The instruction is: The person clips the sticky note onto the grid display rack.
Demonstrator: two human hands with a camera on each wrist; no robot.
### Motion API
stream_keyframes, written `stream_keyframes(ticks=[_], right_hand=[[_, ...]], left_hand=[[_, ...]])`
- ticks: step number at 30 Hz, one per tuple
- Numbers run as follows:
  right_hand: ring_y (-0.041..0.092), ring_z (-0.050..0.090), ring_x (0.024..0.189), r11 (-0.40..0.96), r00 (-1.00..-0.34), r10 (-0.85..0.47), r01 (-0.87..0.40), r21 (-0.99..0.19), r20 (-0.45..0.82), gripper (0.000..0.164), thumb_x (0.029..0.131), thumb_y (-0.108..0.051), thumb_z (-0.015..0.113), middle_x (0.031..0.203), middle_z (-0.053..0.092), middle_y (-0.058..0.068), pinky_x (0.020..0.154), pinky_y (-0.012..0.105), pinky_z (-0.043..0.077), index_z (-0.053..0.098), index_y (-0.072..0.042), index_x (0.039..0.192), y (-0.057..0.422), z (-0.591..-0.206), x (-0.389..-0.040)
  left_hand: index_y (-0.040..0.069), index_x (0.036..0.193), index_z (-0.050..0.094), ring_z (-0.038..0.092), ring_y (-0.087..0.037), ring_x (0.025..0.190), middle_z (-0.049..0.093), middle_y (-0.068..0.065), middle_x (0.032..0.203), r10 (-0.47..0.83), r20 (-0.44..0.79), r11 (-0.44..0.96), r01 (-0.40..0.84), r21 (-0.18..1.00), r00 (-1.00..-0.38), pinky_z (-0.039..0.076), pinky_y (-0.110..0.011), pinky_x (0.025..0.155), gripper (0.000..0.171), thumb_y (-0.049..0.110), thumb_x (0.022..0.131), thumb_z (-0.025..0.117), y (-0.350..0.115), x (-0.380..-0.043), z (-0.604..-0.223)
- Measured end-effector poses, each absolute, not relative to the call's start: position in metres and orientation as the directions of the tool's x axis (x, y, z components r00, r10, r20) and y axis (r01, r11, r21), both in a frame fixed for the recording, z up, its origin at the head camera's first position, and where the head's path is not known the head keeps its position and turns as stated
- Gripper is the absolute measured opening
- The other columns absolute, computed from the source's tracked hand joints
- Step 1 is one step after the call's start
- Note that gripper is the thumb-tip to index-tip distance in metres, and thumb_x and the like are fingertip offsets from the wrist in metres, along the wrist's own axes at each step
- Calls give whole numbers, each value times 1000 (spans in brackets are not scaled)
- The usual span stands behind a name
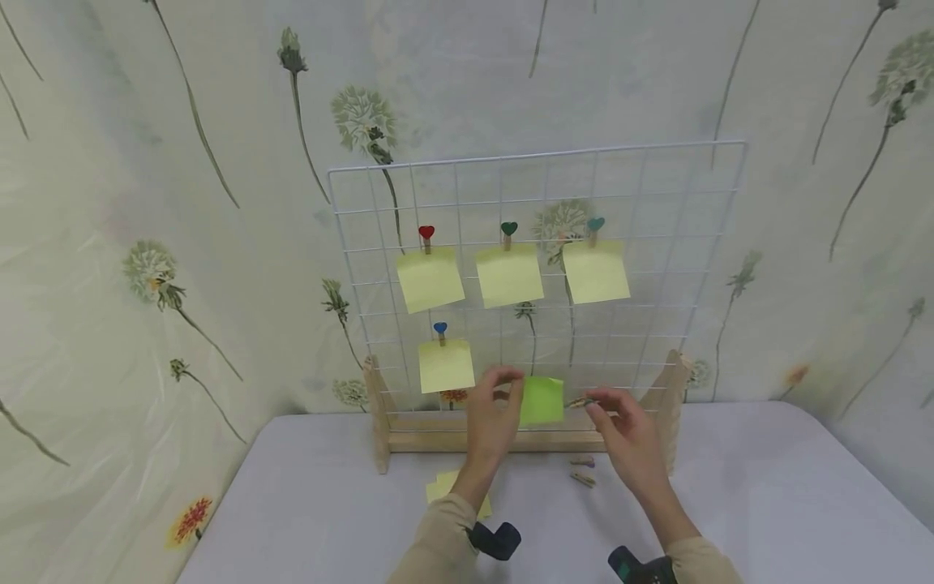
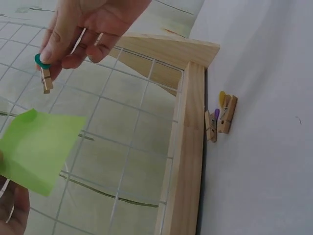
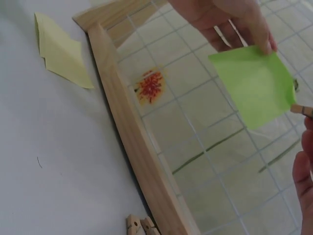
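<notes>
My left hand (image 1: 494, 418) pinches a bright green sticky note (image 1: 542, 401) by its left edge, in front of the lower part of a white wire grid (image 1: 657, 268). Just to the right, my right hand (image 1: 629, 438) holds a small wooden clothespin (image 2: 46, 81) with a green-teal top between thumb and finger. In the right wrist view the clothespin's tip is right at a corner of the note. Four other notes hang on the grid from heart-topped clothespins: a row above, including a yellow note (image 1: 509, 276), and another yellow note (image 1: 446, 366) left of my left hand.
A wooden stand (image 1: 430, 442) carries the grid on the white table (image 1: 314, 503). Loose yellow notes (image 3: 61, 51) lie in front of it, partly behind my left forearm in the head view. Two clothespins, one purple-topped (image 2: 212, 125) and one yellow-topped (image 2: 227, 113), lie by the base.
</notes>
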State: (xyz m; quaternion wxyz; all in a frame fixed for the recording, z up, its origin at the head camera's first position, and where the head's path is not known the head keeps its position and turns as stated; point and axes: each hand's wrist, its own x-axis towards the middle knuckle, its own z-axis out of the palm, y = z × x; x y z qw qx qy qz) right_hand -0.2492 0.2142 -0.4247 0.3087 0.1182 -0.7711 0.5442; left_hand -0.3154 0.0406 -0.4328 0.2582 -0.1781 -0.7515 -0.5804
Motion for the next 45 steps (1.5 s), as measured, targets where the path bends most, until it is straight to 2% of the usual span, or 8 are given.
stream_keyframes(ticks=[5, 11, 18, 24, 28, 33, 40, 45], right_hand=[[-1, 56, 89, 387, -780, 165, -511, -767, 603, 18, 89, 3, 59, 101, 62, 17, 70, 12, 48, 59, 6, 107, 212, -422, -247], [-4, 54, 89, 385, -783, 135, -524, -760, 608, 19, 90, 4, 57, 102, 62, 14, 69, 11, 47, 57, 6, 109, 212, -420, -245], [-2, 55, 91, 411, -766, 123, -540, -735, 631, 18, 90, 1, 59, 101, 62, 13, 72, 11, 47, 58, 5, 108, 211, -419, -247], [-3, 56, 92, 420, -752, 123, -552, -720, 648, 19, 89, -1, 61, 102, 63, 5, 74, 9, 47, 60, -2, 109, 215, -434, -262], [-3, 58, 89, 481, -772, 153, -487, -729, 617, 19, 90, -7, 61, 103, 66, 6, 74, 11, 47, 61, -7, 109, 212, -434, -266], [0, 58, 84, 539, -799, 155, -424, -728, 581, 17, 92, -17, 61, 103, 67, -1, 72, 15, 48, 62, -14, 109, 209, -431, -268], [1, 57, 80, 568, -785, 142, -434, -699, 603, 17, 92, -18, 62, 101, 66, -5, 67, 17, 47, 62, -17, 108, 208, -421, -274], [1, 58, 80, 578, -766, 113, -468, -669, 633, 16, 91, -17, 63, 100, 67, -3, 67, 17, 48, 63, -16, 107, 204, -415, -277]], left_hand=[[14, 100, 64, 62, -10, 100, 67, 4, 102, -14, 575, 257, 553, 793, -818, 53, -22, 76, 10, 12, 91, 60, 42, -312, -426], [13, 101, 64, 62, -12, 102, 66, 1, 103, 6, 617, 238, 600, 764, -787, 53, -22, 78, 11, 11, 92, 59, 43, -308, -416], [9, 99, 64, 63, -16, 99, 67, -4, 101, -33, 642, 207, 623, 754, -766, 54, -23, 76, 11, 5, 90, 59, 37, -315, -409], [8, 101, 63, 62, -15, 100, 65, -3, 101, -47, 647, 240, 620, 747, -761, 55, -21, 74, 11, 7, 91, 58, 33, -320, -409], [7, 101, 63, 64, -16, 98, 65, -3, 101, -67, 661, 266, 625, 734, -748, 55, -20, 72, 11, 7, 91, 59, 32, -322, -409], [9, 99, 63, 63, -15, 96, 64, -2, 100, -107, 668, 288, 620, 729, -736, 55, -20, 68, 9, 8, 91, 60, 32, -324, -407], [11, 100, 63, 61, -13, 97, 64, -1, 102, -125, 662, 295, 610, 736, -739, 54, -19, 67, 10, 9, 91, 60, 31, -329, -398], [11, 100, 64, 62, -14, 97, 64, -1, 102, -124, 659, 320, 598, 735, -742, 54, -20, 65, 10, 11, 91, 60, 29, -329, -397]])
